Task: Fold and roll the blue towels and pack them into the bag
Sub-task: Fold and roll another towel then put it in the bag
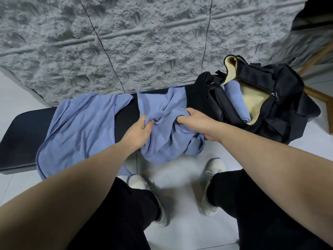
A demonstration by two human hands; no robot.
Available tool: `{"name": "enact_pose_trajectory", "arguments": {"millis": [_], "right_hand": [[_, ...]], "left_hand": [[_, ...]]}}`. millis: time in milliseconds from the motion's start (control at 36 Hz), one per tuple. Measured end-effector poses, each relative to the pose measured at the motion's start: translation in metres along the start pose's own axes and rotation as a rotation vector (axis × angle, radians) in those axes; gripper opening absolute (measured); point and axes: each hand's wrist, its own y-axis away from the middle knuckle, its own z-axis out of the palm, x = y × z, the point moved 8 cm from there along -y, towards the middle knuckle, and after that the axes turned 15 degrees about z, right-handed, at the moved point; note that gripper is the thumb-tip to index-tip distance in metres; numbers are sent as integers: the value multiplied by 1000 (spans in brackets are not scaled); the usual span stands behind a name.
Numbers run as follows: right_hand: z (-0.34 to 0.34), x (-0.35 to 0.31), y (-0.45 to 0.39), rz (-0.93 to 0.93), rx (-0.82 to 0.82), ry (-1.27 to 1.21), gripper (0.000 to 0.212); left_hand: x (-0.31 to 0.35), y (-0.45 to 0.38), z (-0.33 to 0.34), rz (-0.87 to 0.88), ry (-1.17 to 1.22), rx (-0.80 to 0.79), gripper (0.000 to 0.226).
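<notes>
A crumpled blue towel [167,123] lies on the middle of the black bench [23,130], its lower part hanging over the front edge. My left hand [139,130] grips a bunch of its fabric on the left. My right hand [194,120] grips the same towel on its right side, fingers tucked into the cloth. A second blue towel [81,127] lies spread flat on the bench to the left. At the bench's right end stands an open black bag [281,83] with a beige lining, and a rolled blue towel [236,100] lies inside it.
A rough grey textured wall [126,42] rises right behind the bench. A wooden chair leg [317,98] shows at the far right behind the bag. My legs in black trousers and white shoes [214,177] stand on the pale tiled floor in front of the bench.
</notes>
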Motion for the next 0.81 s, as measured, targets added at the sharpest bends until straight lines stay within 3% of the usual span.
{"name": "enact_pose_trajectory", "arguments": {"millis": [111, 333, 500, 722, 806], "right_hand": [[2, -5, -1, -58, -17, -28, 29], [-3, -18, -16, -83, 123, -173, 48], [-18, -33, -33, -149, 247, -281, 9], [-37, -54, -52, -259, 342, -417, 6], [-43, -59, -61, -225, 370, -420, 9]], "left_hand": [[-7, 0, -11, -39, 63, 107, 18], [-20, -14, -24, -152, 364, 336, 13], [-36, -30, -36, -294, 549, 524, 17], [-34, -62, -62, -134, 505, 685, 5], [-38, -74, -65, -148, 589, 705, 20]]}}
